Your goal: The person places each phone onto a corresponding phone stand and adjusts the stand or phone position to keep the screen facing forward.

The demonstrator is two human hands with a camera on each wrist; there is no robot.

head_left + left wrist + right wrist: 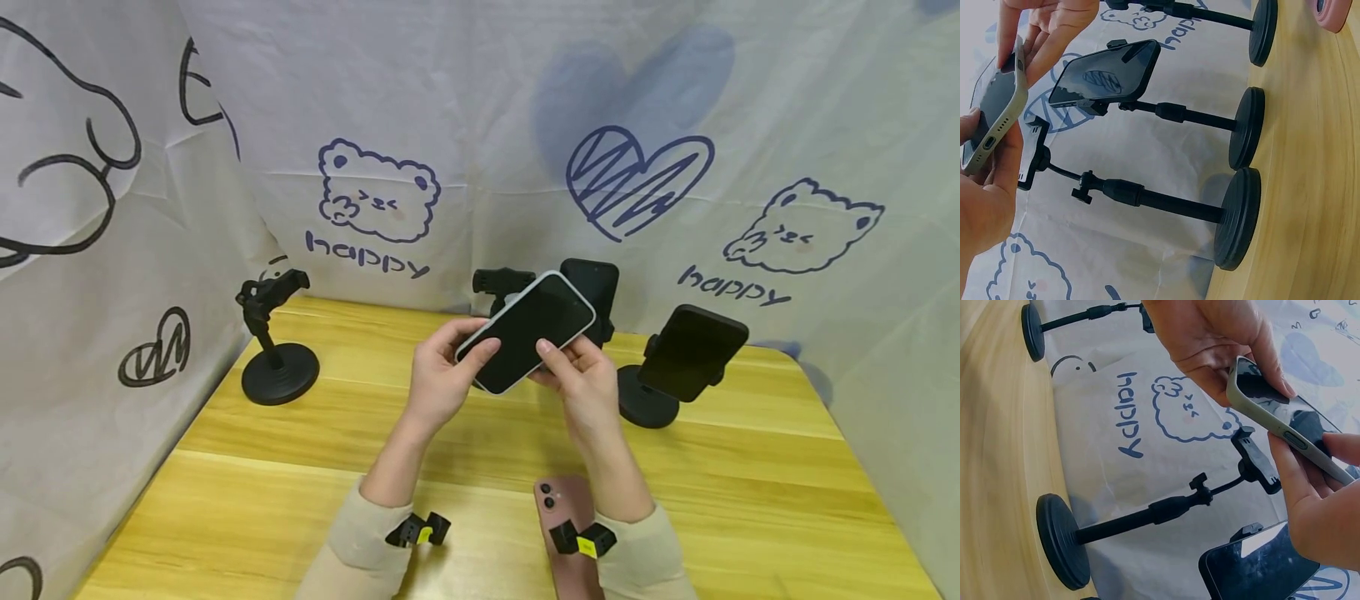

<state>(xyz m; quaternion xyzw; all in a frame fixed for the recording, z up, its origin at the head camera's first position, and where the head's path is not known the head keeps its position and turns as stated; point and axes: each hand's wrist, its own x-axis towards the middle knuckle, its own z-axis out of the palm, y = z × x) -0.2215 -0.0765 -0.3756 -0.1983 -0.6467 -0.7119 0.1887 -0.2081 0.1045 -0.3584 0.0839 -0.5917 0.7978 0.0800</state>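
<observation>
A smartphone [525, 333] in a pale case is held up, tilted, between both hands, its dark screen facing the head camera. My left hand [442, 371] grips its lower left end, thumb lying over the screen's edge. On the opposite side my right hand [581, 383] grips the long edge, thumb on the glass and fingers behind. Just behind the phone stands a black phone stand with a bare clamp [501, 282]; the held phone partly hides it. In the left wrist view the phone [999, 119] shows its charging port, and the bare clamp [1034, 153] is close to it.
Two more stands carry dark phones, one upright [596, 283] and one tilted [693, 352] at the right. A stand with a bare clamp [276, 371] stands at the far left. A pink phone [570, 508] lies face down near the right wrist. White cloth [480, 125] hangs behind the table.
</observation>
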